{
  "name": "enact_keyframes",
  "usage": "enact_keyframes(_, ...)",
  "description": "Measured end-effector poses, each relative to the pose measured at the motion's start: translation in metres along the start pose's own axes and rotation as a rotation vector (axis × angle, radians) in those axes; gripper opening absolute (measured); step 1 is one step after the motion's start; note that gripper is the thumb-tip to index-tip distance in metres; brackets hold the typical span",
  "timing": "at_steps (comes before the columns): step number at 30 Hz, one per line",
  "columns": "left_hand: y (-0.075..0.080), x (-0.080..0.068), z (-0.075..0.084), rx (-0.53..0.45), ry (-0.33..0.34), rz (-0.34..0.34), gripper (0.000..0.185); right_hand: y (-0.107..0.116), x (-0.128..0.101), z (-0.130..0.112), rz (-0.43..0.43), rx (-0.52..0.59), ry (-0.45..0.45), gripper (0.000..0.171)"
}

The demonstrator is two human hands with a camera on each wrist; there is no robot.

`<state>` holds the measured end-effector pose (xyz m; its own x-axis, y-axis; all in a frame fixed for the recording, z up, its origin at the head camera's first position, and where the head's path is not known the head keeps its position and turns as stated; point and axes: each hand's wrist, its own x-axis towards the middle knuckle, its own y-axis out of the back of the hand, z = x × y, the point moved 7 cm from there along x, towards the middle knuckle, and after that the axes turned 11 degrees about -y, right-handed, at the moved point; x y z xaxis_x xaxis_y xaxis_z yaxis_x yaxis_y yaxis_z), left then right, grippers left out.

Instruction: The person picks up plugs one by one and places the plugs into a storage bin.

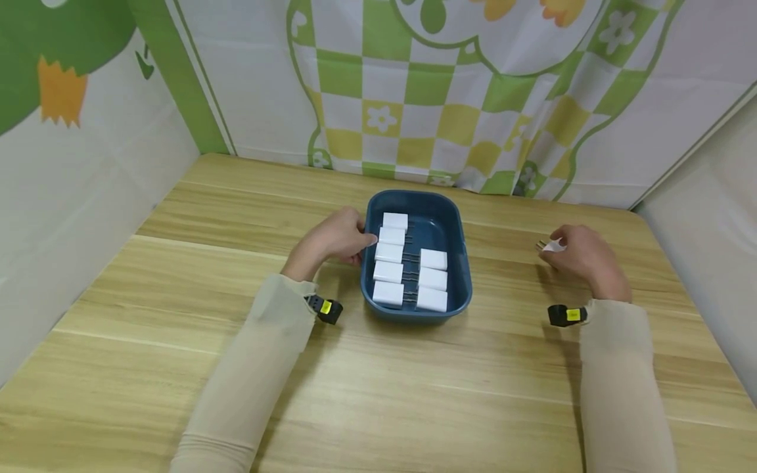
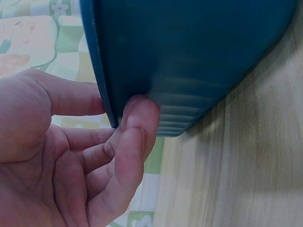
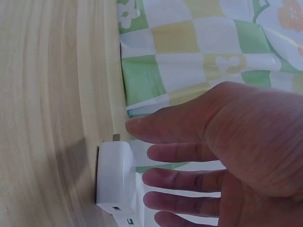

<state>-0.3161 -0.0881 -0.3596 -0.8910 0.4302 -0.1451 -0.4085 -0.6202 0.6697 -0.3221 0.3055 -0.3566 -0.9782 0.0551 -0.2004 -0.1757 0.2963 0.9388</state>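
My left hand (image 1: pixel 338 238) grips the left rim of a blue plastic bin (image 1: pixel 464 263). In the left wrist view its thumb goes over the rim, and bent fingers lie against the bin's outer wall (image 2: pixel 199 52). Several white USB chargers lie in the bin in two columns, a longer left one (image 1: pixel 389 272) and a shorter right one (image 1: pixel 432 279), prongs facing inward. At the right, my right hand (image 1: pixel 582 256) is beside a white charger (image 3: pixel 112 177) on the table. Its fingers are extended, apart from the charger. Part of another white charger (image 3: pixel 128 220) shows below it.
The wooden table (image 1: pixel 473 407) carries the bin near its back middle. A green and yellow checked curtain (image 1: pixel 414 98) hangs along the back edge. White fabric walls (image 1: pixel 106 177) stand at the left and right. A small black camera sits on each wrist.
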Motion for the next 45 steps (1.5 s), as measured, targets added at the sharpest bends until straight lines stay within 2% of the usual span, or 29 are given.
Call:
enact_keyframes(9, 0.001, -0.001, 0.002, -0.016, -0.008, 0.007, 0.024, -0.001, 0.002, 0.005, 0.032, -0.006, -0.012, 0.056)
enact_keyframes(19, -0.001, 0.000, 0.001, -0.024, -0.009, 0.013, 0.022, -0.008, 0.004, 0.009, 0.017, -0.008, -0.065, 0.058)
enact_keyframes(24, 0.000, -0.002, 0.004, -0.020, -0.013, 0.010, 0.023, -0.009, 0.004, 0.008, 0.025, -0.017, -0.059, 0.057)
enact_keyframes(31, 0.000, 0.000, 0.001, -0.012, -0.013, 0.009, 0.023, -0.018, 0.006, 0.011, -0.041, -0.020, -0.028, 0.049)
enact_keyframes(45, 0.000, 0.000, 0.001, -0.010, -0.001, 0.008, 0.023, -0.019, 0.009, 0.009, -0.004, -0.063, -0.004, 0.041)
